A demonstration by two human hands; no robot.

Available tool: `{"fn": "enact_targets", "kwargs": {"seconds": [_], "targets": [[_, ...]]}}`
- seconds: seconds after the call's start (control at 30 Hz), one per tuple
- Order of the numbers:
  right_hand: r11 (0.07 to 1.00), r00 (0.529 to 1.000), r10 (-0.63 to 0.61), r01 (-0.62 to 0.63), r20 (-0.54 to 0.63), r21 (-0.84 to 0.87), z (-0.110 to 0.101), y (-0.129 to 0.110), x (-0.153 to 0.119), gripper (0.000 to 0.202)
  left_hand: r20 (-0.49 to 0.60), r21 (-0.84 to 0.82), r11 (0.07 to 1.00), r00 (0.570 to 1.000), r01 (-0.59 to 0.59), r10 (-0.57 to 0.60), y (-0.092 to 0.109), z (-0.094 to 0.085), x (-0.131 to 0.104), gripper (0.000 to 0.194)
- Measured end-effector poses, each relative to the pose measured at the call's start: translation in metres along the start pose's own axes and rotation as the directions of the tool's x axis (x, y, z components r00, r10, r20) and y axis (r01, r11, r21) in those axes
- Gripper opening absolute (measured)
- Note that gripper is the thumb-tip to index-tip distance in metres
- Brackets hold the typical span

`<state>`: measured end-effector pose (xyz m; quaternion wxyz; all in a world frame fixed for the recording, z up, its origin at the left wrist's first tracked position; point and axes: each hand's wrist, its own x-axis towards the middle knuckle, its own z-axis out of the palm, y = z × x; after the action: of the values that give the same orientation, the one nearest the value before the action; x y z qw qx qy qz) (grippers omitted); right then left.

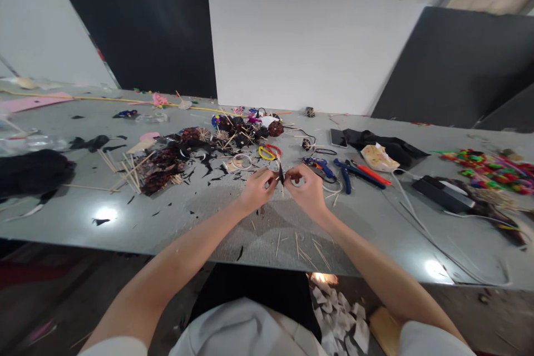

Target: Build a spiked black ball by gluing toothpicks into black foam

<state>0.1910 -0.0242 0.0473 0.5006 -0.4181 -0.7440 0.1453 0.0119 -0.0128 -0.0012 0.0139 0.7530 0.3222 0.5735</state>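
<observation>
My left hand (258,189) and my right hand (307,188) meet above the middle of the table, fingertips pinched together. Between them they hold a small black piece (281,174), upright, with thin pale sticks poking out above and below. Whether it is cloth or paper I cannot tell. Just beyond the fingers lie yellow-handled scissors (266,153) with a red loop beside them. To the right of my right hand rests a blue glue gun (319,165). Several loose wooden sticks (297,245) are scattered on the table nearer to me.
A heap of dark balls stuck with sticks (237,136) spreads behind my left hand. Blue-handled pliers (344,175) and an orange-handled tool (374,174) lie to the right, near a white cable (411,203). The grey table (167,231) ends before my lap.
</observation>
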Motion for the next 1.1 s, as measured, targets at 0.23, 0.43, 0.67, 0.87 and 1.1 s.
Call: {"fn": "enact_targets", "kwargs": {"seconds": [0.23,0.43,0.67,0.87,1.1], "targets": [[0.999,1.0,-0.007,0.007,-0.007,-0.033,0.0014,0.0023,-0.0005,0.008,-0.004,0.011,1.0,1.0,0.026,-0.026,-0.0008,0.0016,-0.0008,0.018],[0.996,1.0,-0.02,0.017,-0.024,-0.087,0.0031,0.0051,-0.0011,0.011,0.001,0.014,1.0,1.0,0.026,-0.026,-0.0001,0.0013,0.0006,0.021],[0.991,0.997,-0.044,0.035,-0.064,-0.133,0.0028,0.006,-0.0012,0.017,0.007,0.014,0.999,0.999,0.033,-0.033,-0.0002,0.0009,0.0005,0.022],[0.978,0.987,-0.159,0.156,-0.008,-0.139,-0.0008,0.0057,0.0004,0.019,0.04,-0.016,1.0,0.999,0.021,-0.02,0.0012,0.0001,0.0011,0.018],[0.961,0.972,-0.236,0.234,0.005,-0.149,-0.0002,0.0087,0.0015,0.02,0.057,-0.043,0.996,0.996,0.073,-0.071,-0.0028,0.003,-0.0017,0.017]]}}
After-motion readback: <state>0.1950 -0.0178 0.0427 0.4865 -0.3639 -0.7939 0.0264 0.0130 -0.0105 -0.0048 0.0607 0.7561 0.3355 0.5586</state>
